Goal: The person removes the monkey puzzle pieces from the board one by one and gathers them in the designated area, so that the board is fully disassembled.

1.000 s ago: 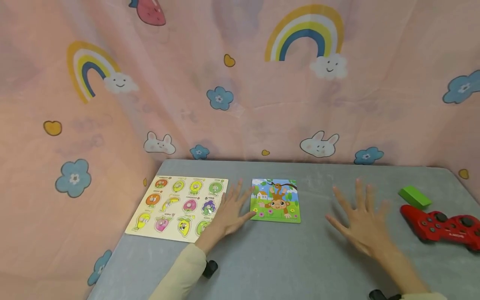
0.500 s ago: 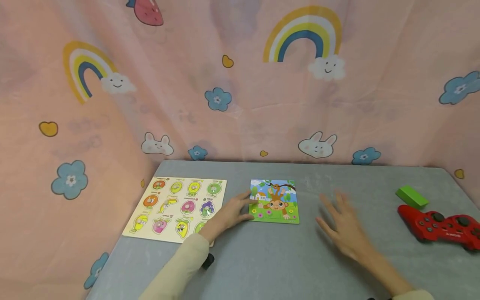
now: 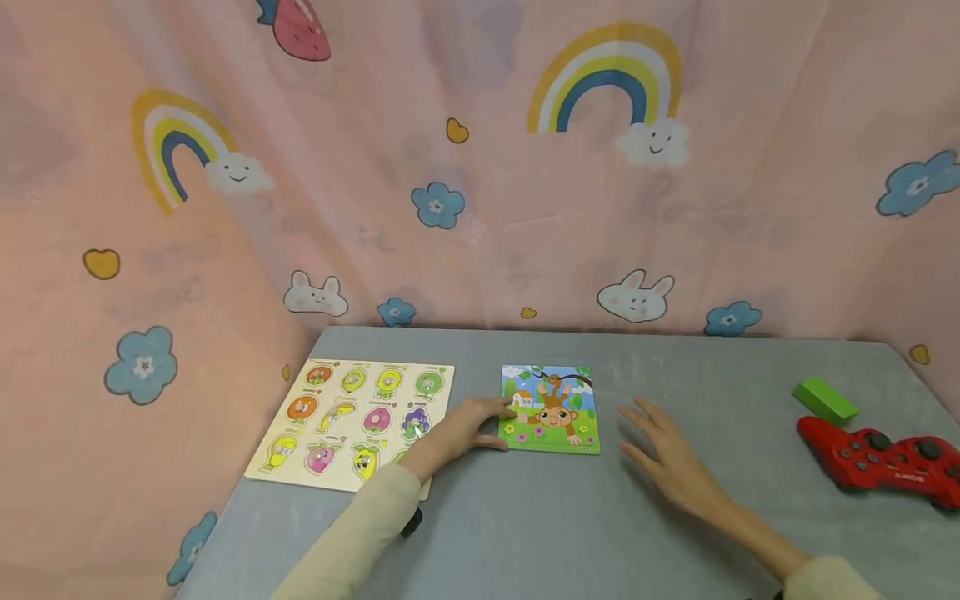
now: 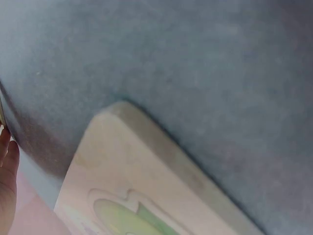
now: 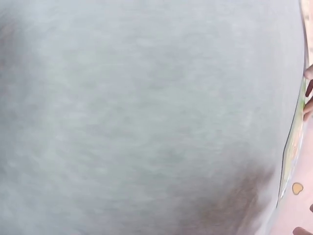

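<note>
A square monkey picture puzzle (image 3: 551,427) lies flat on the grey table. At its left edge, my left hand (image 3: 459,432) touches it with the fingertips, the thumb near the lower left corner. My right hand (image 3: 675,462) hovers a short way right of the puzzle, fingers relaxed and holding nothing. Under and beside my left forearm lies a cream fruit peg board (image 3: 296,471); the forearm hides its near right corner in the head view. That board's corner (image 4: 117,142) fills the lower part of the left wrist view. In the right wrist view the puzzle (image 5: 293,139) shows edge-on.
A red game controller (image 3: 888,462) lies on the right side, with a green block (image 3: 825,398) just behind it. A pink patterned cloth (image 3: 510,250) hangs behind and left of the table (image 3: 555,533).
Both hands have come in toward the puzzle. My left hand went from spread fingers to touching its left edge; my right hand moved left and lower. The puzzle stays in place.
</note>
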